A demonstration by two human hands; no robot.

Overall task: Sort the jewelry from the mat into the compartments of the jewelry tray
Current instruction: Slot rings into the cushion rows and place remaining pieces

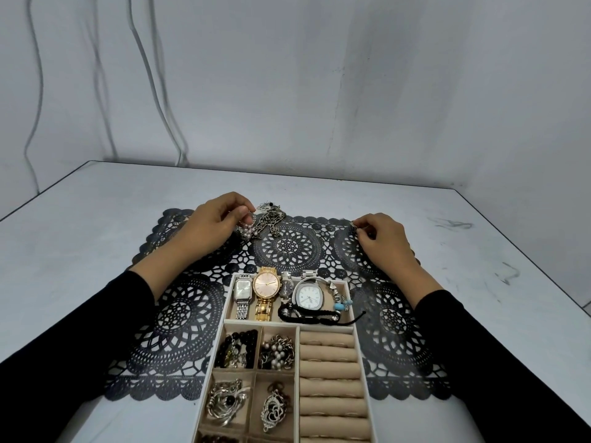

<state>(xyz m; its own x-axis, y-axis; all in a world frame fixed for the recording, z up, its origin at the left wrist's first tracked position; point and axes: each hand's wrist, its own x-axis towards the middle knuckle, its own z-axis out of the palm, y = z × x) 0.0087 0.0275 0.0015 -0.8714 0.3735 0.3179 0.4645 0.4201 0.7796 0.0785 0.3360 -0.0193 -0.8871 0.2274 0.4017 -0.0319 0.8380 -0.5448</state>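
A beige jewelry tray [296, 327] lies on a black lace mat [179, 318] near me. Its far compartment holds several watches [267, 287] and bracelets. Small left compartments hold beads, chains and pendants; the ring rolls [331, 369] on the right show no rings. At the mat's far edge my left hand [212, 223] pinches a pearl-and-silver piece [248, 230] beside a heap of chains [271, 215]. My right hand [380, 236] pinches a small ring [354, 226] at the mat's far right.
The mat lies on a white table [96, 219] against a grey wall. Cables [150, 75] hang down the wall at the back left. The tray's near end runs out of view.
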